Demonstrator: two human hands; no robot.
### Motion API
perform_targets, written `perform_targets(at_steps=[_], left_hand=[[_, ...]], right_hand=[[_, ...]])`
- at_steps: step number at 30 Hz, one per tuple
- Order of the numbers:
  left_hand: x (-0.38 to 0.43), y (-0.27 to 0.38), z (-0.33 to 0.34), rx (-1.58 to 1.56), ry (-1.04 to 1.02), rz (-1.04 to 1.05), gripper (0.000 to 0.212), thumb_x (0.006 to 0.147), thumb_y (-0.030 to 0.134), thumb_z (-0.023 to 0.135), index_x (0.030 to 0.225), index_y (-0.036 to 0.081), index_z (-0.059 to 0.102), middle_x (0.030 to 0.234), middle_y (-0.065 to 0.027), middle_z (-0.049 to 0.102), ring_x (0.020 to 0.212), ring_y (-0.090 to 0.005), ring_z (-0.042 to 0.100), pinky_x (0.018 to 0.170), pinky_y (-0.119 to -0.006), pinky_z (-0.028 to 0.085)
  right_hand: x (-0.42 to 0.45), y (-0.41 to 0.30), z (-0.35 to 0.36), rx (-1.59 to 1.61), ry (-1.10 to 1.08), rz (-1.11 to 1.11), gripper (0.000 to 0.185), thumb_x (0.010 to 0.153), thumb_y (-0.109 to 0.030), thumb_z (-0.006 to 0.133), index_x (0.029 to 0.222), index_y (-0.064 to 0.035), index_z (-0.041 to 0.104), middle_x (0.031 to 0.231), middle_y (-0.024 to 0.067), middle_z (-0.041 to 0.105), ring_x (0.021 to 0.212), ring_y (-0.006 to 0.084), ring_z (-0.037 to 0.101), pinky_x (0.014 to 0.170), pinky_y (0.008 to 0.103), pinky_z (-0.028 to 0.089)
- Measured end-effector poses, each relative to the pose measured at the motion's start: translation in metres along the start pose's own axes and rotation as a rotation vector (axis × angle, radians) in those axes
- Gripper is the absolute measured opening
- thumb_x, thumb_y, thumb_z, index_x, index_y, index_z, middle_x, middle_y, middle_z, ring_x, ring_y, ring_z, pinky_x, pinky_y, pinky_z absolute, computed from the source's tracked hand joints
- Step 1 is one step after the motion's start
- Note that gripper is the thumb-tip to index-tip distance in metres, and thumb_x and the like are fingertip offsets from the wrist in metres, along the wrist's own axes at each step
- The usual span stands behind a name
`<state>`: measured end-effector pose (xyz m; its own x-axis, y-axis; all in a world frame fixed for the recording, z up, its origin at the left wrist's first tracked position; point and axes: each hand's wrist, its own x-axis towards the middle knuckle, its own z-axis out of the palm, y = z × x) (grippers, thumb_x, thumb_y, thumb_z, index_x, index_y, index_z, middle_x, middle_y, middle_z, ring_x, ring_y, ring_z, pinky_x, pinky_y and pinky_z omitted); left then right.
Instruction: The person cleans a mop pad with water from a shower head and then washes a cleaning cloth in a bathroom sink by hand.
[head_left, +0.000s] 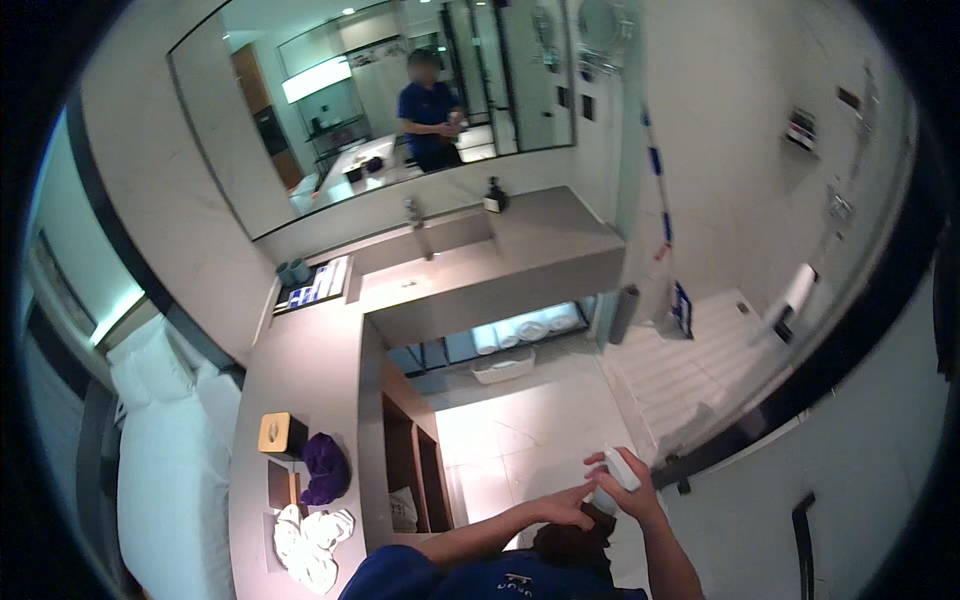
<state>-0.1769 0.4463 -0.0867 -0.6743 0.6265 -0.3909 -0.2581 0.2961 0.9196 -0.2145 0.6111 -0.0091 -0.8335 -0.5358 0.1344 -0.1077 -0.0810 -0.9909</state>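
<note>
My right hand (630, 487) is closed around the white head of a spray bottle (622, 469) at the lower right of the head view. Close beside it, my left hand (566, 506) touches a dark brown cloth (577, 534) at the bottle's lower part; whether its fingers grip the cloth or the bottle is unclear. On the grey counter at the left lie a purple cloth (327, 469) and a crumpled white cloth (311, 544). A tissue box (282, 435) with a wooden top stands beside the purple cloth.
Ahead are a sink (405, 281) with a faucet (414, 217), a soap bottle (495, 196) and an amenity tray (311, 289). A glass shower door with a dark frame (742, 442) stands at the right. A mop (664, 210) leans in the shower; a basket (504, 367) sits under the sink.
</note>
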Motion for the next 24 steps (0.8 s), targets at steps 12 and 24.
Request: perform_targets(at_steps=[12, 24], left_hand=[[-0.086, -0.04, -0.225, -0.43, 0.956, 0.082, 0.093, 0.068, 0.001, 0.07, 0.144, 0.008, 0.017, 0.137, -0.019, 0.039, 0.112, -0.0289, 0.055, 0.086, -0.035, 0.05], [-0.062, -0.046, -0.371, -0.637, 1.375, -0.029, 0.078, 0.067, 0.0, 0.068, 0.137, 0.003, 0.032, 0.114, -0.0122, 0.058, 0.1, -0.0201, 0.059, 0.086, -0.031, 0.048]], right_hand=[[0.543, 0.055, 0.113, 0.245, -0.213, -0.013, 0.017, 0.076, -0.015, 0.063, 0.079, 0.0011, 0.062, 0.077, 0.0063, 0.065, 0.073, 0.0144, 0.062, 0.068, 0.0281, 0.049], [0.931, 0.123, 0.244, -0.525, -0.121, -0.024, 0.027, 0.068, -0.029, 0.062, 0.066, -0.0021, 0.066, 0.062, 0.0091, 0.065, 0.06, 0.0187, 0.064, 0.06, 0.0328, 0.049]])
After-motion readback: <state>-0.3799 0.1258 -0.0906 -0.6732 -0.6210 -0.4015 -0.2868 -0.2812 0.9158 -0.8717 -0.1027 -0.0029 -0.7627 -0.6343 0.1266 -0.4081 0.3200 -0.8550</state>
